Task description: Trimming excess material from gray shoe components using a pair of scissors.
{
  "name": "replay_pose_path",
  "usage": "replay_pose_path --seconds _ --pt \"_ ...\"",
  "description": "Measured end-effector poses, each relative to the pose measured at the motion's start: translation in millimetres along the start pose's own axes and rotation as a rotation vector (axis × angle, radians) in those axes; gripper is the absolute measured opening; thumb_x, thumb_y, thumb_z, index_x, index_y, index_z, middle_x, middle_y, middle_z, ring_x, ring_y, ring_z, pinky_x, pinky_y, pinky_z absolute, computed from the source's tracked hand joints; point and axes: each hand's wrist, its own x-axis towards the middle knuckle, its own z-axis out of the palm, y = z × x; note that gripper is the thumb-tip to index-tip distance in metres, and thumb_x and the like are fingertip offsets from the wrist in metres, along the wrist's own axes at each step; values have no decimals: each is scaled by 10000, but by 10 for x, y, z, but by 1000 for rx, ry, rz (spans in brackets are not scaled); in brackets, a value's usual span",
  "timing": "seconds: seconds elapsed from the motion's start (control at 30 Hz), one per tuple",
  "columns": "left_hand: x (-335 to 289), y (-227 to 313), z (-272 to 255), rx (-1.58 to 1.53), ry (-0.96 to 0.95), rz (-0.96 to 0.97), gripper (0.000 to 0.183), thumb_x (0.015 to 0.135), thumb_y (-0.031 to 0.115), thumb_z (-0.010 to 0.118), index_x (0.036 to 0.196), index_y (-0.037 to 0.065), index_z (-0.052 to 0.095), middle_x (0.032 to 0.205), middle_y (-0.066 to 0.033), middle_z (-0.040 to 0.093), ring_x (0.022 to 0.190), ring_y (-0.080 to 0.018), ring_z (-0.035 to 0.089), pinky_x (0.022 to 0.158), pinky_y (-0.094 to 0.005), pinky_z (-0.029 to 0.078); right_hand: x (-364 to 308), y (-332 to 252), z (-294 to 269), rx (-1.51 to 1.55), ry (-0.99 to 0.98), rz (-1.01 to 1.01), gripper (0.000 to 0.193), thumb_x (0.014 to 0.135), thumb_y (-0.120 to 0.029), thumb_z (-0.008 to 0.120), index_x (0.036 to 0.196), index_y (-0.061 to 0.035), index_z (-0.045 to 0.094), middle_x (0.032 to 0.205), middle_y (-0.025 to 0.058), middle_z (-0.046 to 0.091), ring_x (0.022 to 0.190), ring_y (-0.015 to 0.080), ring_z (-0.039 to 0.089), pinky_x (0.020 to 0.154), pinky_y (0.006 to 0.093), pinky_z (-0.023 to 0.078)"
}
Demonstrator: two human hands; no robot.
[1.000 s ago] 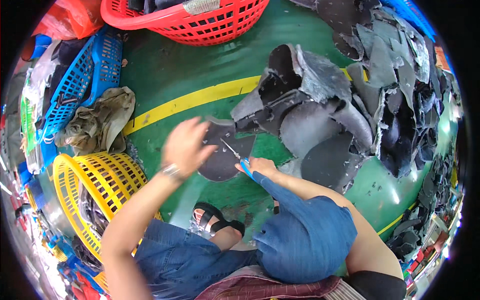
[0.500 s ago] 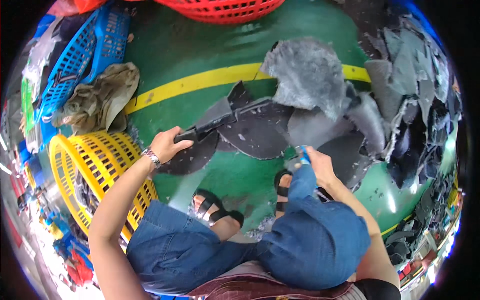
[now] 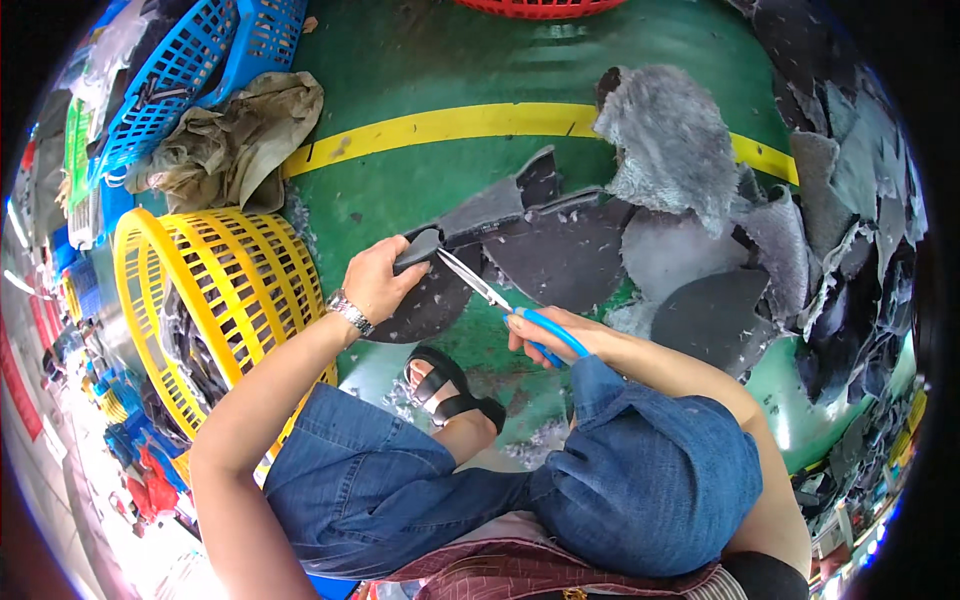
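My left hand [image 3: 378, 282], with a metal watch at the wrist, pinches the rounded end of a dark grey fabric piece [image 3: 418, 252]. My right hand [image 3: 548, 332] grips a pair of scissors [image 3: 478, 279] by their blue handles. Their silver blades point up and left, with the tips beside the pinched end; whether they touch it I cannot tell. A long dark strip [image 3: 485, 212] extends from there toward the right. Beneath lie large dark rounded pieces [image 3: 565, 255], and a fluffy grey pile piece [image 3: 670, 140] lies farther off.
A yellow basket [image 3: 245, 290] with dark scraps inside leans at my left. Behind it are a crumpled tan cloth [image 3: 240, 140] and blue baskets [image 3: 165, 100]. A red basket [image 3: 540, 8] shows at the far edge. Grey scraps [image 3: 865, 200] pile up on the right.
The scissors have come up and left from beside my right knee to the pinched end, with my right hand. My left hand has tilted that end upward. The whole view has shifted somewhat.
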Motion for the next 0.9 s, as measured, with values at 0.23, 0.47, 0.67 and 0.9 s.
replay_pose_path --seconds 0.23,0.47,0.67,0.9 --pt "47 49 5 0 0 -9 265 731 247 631 806 17 523 719 -171 544 667 -322 532 607 -353 418 6 -46 53 -662 373 2 617 797 -611 369 818 -20 542 695 211 570 732 406 548 622 464 417" --pt "86 84 -5 -52 -75 -127 287 721 271 627 811 21 516 748 -178 570 711 -341 560 637 -395 432 185 -49 43 -675 491 -8 594 793 -598 395 879 -30 544 697 200 586 749 392 564 641 460 429" --pt "47 -25 -46 -63 -119 -127 282 719 270 633 822 33 521 723 -181 564 692 -344 564 621 -411 431 148 32 48 -665 434 34 580 787 -602 404 906 -50 536 705 198 584 746 396 563 650 460 426" --pt "272 340 -150 429 -232 661 142 581 164 644 701 90 640 1173 -119 454 1119 -284 383 900 -398 356 -72 391 -211 -393 608 85 616 784 -616 392 864 -25 546 770 240 581 753 421 560 666 463 423"
